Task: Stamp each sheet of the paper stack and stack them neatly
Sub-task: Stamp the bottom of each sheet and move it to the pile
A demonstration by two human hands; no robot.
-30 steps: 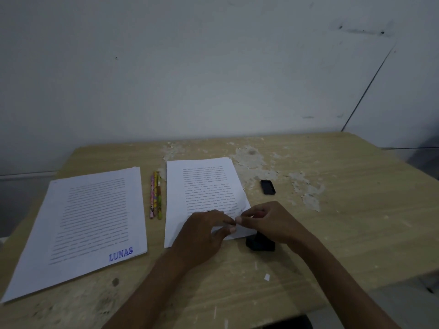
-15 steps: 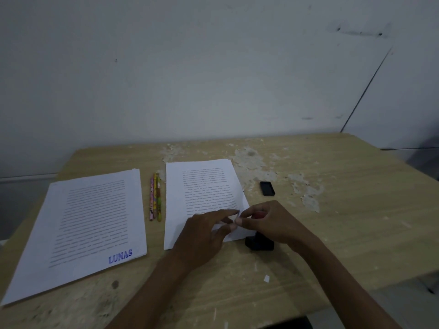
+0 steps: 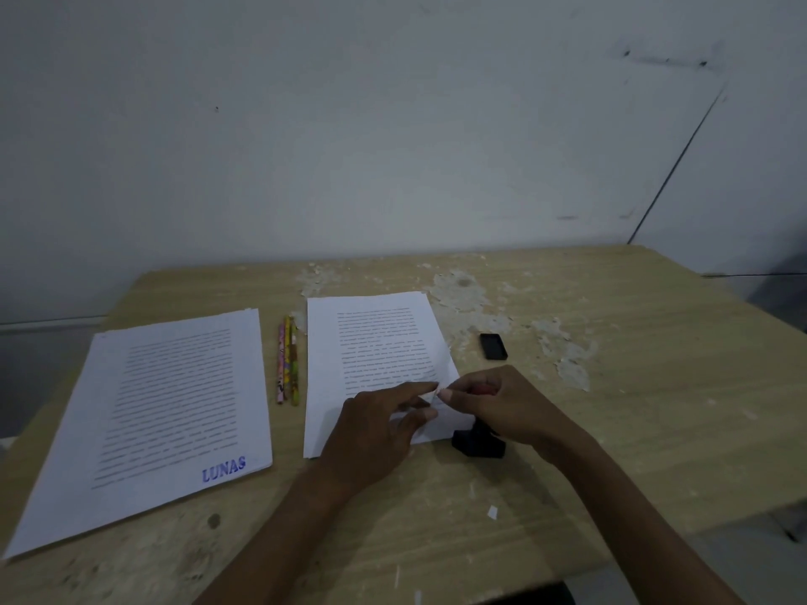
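Observation:
A stack of printed sheets [image 3: 371, 342] lies in the middle of the wooden table [image 3: 611, 408]. My left hand [image 3: 375, 434] rests flat on its lower right part, fingers spread. My right hand [image 3: 502, 403] pinches the right edge of the top sheet, which is lifted a little at that corner. A black stamp [image 3: 478, 443] stands on the table just under my right wrist, beside the stack's corner. To the left lies a second stack [image 3: 166, 412] whose top sheet bears a blue "LUNAS" stamp [image 3: 223, 468].
Several colourful pencils [image 3: 287, 360] lie between the two stacks. A small black cap or ink pad [image 3: 493, 346] sits to the right of the middle stack. The tabletop is flaked and patchy near the back; a white wall stands behind.
My left fingers have stretched out flatter over the sheet, and the top sheet's right edge has risen slightly between my right fingers. The stamp has not moved.

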